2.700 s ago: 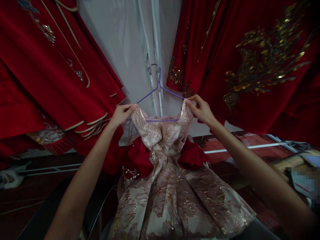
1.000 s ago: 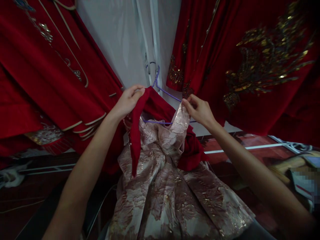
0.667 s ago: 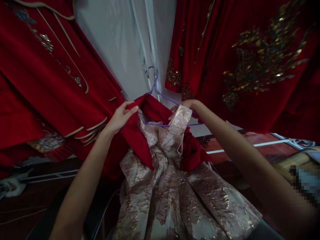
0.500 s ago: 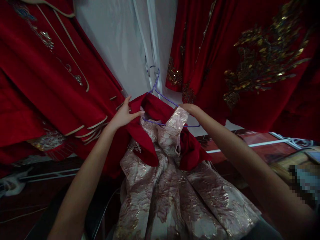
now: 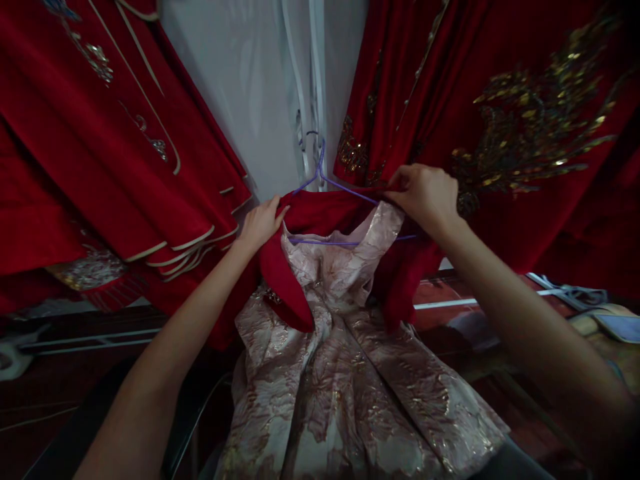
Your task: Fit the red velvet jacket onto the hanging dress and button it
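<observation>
Flanking a pale grey backdrop [image 5: 230, 87], red garments hang on both sides: the left-hand one [image 5: 135, 140] carries pale piping and silvery ornament, the right-hand one [image 5: 425, 113] a large spray of gold sequins [image 5: 535, 127]. White uprights [image 5: 317, 67] run down the middle. Below, a reddish floor shows at the right, crossed by a white bar [image 5: 445, 303]; at the lower left are a white roll [image 5: 13, 361] and a dark, smooth surface [image 5: 193, 393], mostly hidden behind the forearm. The light is dim.

Between the garments, a pink and gold dress [image 5: 340, 360] hangs on a purple hanger [image 5: 319, 172], its skirt spreading towards the wearer of the camera. The hanger's lower bar crosses the neckline, and its right end juts past the strap. A red cloth [image 5: 320, 212] lies behind the neckline and falls over the bodice at the left.

Both arms reach forward and inward. The left hand [image 5: 263, 223] rests on the cloth near the hanger's left side, thumb and forefinger slightly apart; whether it grips is unclear. The right hand [image 5: 425, 197], wrist bent, pinches the cloth's upper edge just above the strap.
</observation>
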A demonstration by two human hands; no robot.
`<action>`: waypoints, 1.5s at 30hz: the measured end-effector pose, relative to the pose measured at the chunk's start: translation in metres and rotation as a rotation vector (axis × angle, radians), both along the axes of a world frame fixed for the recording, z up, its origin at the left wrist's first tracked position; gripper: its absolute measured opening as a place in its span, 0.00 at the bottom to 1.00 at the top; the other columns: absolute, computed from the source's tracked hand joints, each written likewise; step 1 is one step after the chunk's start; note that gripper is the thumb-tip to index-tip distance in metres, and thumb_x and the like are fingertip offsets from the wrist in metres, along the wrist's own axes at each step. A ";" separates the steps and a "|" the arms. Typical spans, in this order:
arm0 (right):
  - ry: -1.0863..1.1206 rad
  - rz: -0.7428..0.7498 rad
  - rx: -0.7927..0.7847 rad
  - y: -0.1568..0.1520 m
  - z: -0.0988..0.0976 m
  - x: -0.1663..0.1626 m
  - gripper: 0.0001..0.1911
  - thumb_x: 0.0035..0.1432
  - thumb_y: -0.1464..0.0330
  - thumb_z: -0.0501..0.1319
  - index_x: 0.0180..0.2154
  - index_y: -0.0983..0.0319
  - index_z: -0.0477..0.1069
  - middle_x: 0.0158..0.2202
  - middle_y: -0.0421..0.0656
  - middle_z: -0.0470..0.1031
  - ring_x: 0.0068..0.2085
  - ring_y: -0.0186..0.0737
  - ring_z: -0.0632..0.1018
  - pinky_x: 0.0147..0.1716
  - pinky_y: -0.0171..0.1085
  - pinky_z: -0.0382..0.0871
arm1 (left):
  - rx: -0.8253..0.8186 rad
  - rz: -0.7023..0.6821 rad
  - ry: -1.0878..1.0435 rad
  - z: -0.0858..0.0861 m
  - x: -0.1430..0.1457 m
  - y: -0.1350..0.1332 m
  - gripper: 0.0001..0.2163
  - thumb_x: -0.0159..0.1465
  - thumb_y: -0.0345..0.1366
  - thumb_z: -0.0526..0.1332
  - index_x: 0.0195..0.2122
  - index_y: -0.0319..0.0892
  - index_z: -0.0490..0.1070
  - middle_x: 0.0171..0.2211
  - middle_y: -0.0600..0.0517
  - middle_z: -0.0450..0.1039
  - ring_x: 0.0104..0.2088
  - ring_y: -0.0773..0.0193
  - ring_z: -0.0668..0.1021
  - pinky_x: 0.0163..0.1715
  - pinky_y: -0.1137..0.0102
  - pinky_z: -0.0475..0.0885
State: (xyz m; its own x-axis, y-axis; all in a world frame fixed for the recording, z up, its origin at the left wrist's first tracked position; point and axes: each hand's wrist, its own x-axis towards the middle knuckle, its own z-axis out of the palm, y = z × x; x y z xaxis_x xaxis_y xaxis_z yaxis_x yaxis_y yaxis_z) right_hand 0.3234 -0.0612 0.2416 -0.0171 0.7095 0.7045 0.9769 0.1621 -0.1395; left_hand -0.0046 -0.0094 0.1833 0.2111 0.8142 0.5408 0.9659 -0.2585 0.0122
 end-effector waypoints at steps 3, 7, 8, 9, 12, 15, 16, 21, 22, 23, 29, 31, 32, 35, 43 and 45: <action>-0.008 -0.046 0.049 -0.024 0.008 -0.005 0.16 0.61 0.59 0.55 0.41 0.63 0.73 0.33 0.49 0.75 0.37 0.46 0.75 0.35 0.42 0.63 | 0.036 0.123 0.037 -0.002 0.011 -0.019 0.18 0.69 0.44 0.44 0.51 0.39 0.62 0.44 0.40 0.73 0.42 0.52 0.77 0.41 0.65 0.69; -0.071 -0.047 -0.060 -0.036 -0.009 -0.015 0.13 0.59 0.63 0.55 0.42 0.64 0.70 0.28 0.48 0.73 0.33 0.47 0.74 0.32 0.41 0.63 | 0.051 0.166 0.060 -0.001 0.020 -0.029 0.16 0.68 0.40 0.46 0.52 0.38 0.62 0.44 0.39 0.72 0.43 0.51 0.77 0.40 0.64 0.69; -0.099 -0.045 -0.063 -0.034 -0.014 -0.014 0.14 0.58 0.64 0.55 0.43 0.65 0.69 0.29 0.50 0.73 0.34 0.48 0.74 0.32 0.41 0.63 | 0.055 0.164 0.061 -0.001 0.021 -0.030 0.16 0.68 0.40 0.46 0.52 0.38 0.62 0.44 0.39 0.72 0.43 0.51 0.77 0.40 0.64 0.69; -0.128 -0.049 -0.050 -0.030 -0.019 -0.010 0.15 0.58 0.64 0.56 0.44 0.66 0.68 0.32 0.51 0.74 0.35 0.49 0.74 0.33 0.41 0.63 | 0.058 0.158 0.062 0.000 0.020 -0.030 0.16 0.68 0.40 0.46 0.51 0.38 0.62 0.44 0.39 0.72 0.43 0.51 0.77 0.41 0.64 0.69; -0.212 -0.089 -0.027 -0.017 -0.029 0.010 0.17 0.58 0.63 0.55 0.45 0.68 0.66 0.39 0.57 0.73 0.41 0.52 0.73 0.34 0.41 0.62 | 0.060 0.150 0.071 0.001 0.019 -0.031 0.16 0.68 0.40 0.45 0.52 0.38 0.62 0.43 0.40 0.72 0.43 0.51 0.77 0.41 0.64 0.69; -0.218 -0.116 -0.136 -0.013 -0.037 0.023 0.15 0.61 0.62 0.52 0.42 0.66 0.67 0.39 0.56 0.74 0.39 0.50 0.74 0.32 0.39 0.61 | 0.040 0.181 0.085 0.000 0.022 -0.032 0.16 0.68 0.38 0.45 0.52 0.37 0.61 0.44 0.39 0.72 0.44 0.51 0.76 0.42 0.64 0.69; -0.207 -0.115 -0.170 -0.014 -0.040 0.022 0.15 0.62 0.62 0.50 0.42 0.66 0.66 0.38 0.54 0.75 0.37 0.49 0.75 0.30 0.38 0.60 | 0.036 0.200 0.093 0.000 0.024 -0.033 0.16 0.68 0.37 0.45 0.52 0.37 0.61 0.44 0.38 0.72 0.44 0.51 0.76 0.42 0.63 0.69; -0.162 0.022 -0.236 -0.023 -0.057 -0.031 0.15 0.66 0.62 0.46 0.43 0.64 0.65 0.35 0.52 0.77 0.33 0.48 0.77 0.28 0.36 0.58 | 0.056 0.283 0.156 -0.003 0.038 -0.043 0.15 0.67 0.33 0.45 0.52 0.34 0.61 0.41 0.37 0.72 0.42 0.49 0.77 0.40 0.61 0.70; -0.133 0.068 -0.257 -0.022 -0.060 -0.047 0.15 0.65 0.62 0.47 0.42 0.64 0.65 0.33 0.51 0.77 0.33 0.48 0.77 0.28 0.36 0.57 | 0.059 0.295 0.161 -0.003 0.039 -0.045 0.15 0.67 0.33 0.45 0.52 0.34 0.60 0.41 0.37 0.71 0.42 0.49 0.77 0.40 0.61 0.70; -0.088 0.138 -0.272 -0.019 -0.063 -0.064 0.14 0.66 0.62 0.47 0.41 0.64 0.65 0.32 0.51 0.76 0.32 0.47 0.77 0.28 0.36 0.57 | 0.061 0.304 0.160 -0.003 0.041 -0.046 0.16 0.67 0.32 0.44 0.53 0.34 0.60 0.41 0.37 0.71 0.42 0.49 0.77 0.41 0.61 0.70; 0.309 0.554 -0.235 -0.003 -0.072 -0.114 0.11 0.62 0.60 0.51 0.31 0.60 0.60 0.24 0.39 0.68 0.24 0.35 0.69 0.25 0.33 0.53 | 0.063 0.249 0.073 -0.002 0.037 -0.048 0.17 0.66 0.37 0.47 0.53 0.34 0.60 0.44 0.37 0.69 0.47 0.47 0.74 0.46 0.58 0.68; 0.351 0.605 -0.208 -0.006 -0.073 -0.106 0.11 0.57 0.62 0.56 0.29 0.59 0.57 0.22 0.37 0.65 0.23 0.33 0.66 0.25 0.33 0.53 | 0.126 0.189 0.007 -0.005 0.033 -0.052 0.19 0.65 0.39 0.50 0.55 0.36 0.60 0.48 0.35 0.66 0.51 0.46 0.72 0.48 0.57 0.67; 0.354 0.616 -0.178 -0.008 -0.073 -0.099 0.11 0.54 0.63 0.57 0.28 0.59 0.55 0.23 0.36 0.64 0.24 0.33 0.65 0.25 0.33 0.54 | 0.170 0.160 -0.034 -0.007 0.031 -0.055 0.21 0.64 0.41 0.52 0.56 0.36 0.59 0.51 0.35 0.64 0.53 0.45 0.70 0.49 0.56 0.67; 0.372 0.633 -0.108 -0.016 -0.078 -0.076 0.10 0.48 0.68 0.58 0.28 0.59 0.55 0.26 0.37 0.64 0.26 0.34 0.65 0.27 0.33 0.56 | 0.272 0.136 -0.173 -0.023 0.021 -0.069 0.24 0.61 0.45 0.57 0.55 0.38 0.59 0.53 0.35 0.63 0.54 0.45 0.68 0.51 0.56 0.65; 0.666 0.795 -0.292 -0.002 -0.103 -0.064 0.10 0.49 0.67 0.58 0.33 0.58 0.57 0.25 0.34 0.64 0.26 0.31 0.66 0.29 0.31 0.61 | 0.102 0.079 -0.553 -0.049 0.027 -0.078 0.14 0.61 0.46 0.57 0.43 0.45 0.64 0.34 0.50 0.75 0.33 0.59 0.78 0.34 0.69 0.70; 0.707 0.820 -0.287 0.001 -0.105 -0.079 0.09 0.50 0.67 0.57 0.32 0.58 0.56 0.25 0.33 0.63 0.26 0.31 0.66 0.29 0.31 0.61 | 0.070 -0.016 -0.539 -0.048 0.048 -0.075 0.12 0.62 0.42 0.56 0.45 0.44 0.64 0.35 0.49 0.76 0.33 0.59 0.79 0.33 0.70 0.70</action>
State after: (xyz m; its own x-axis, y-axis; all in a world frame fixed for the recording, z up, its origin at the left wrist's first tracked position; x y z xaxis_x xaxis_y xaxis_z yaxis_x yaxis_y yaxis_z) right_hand 0.2446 -0.0598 0.1368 -0.2147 0.8052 0.5527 0.2759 0.5929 -0.7566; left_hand 0.0437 -0.0843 0.1357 -0.0993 0.7711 0.6290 0.8236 -0.2910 0.4869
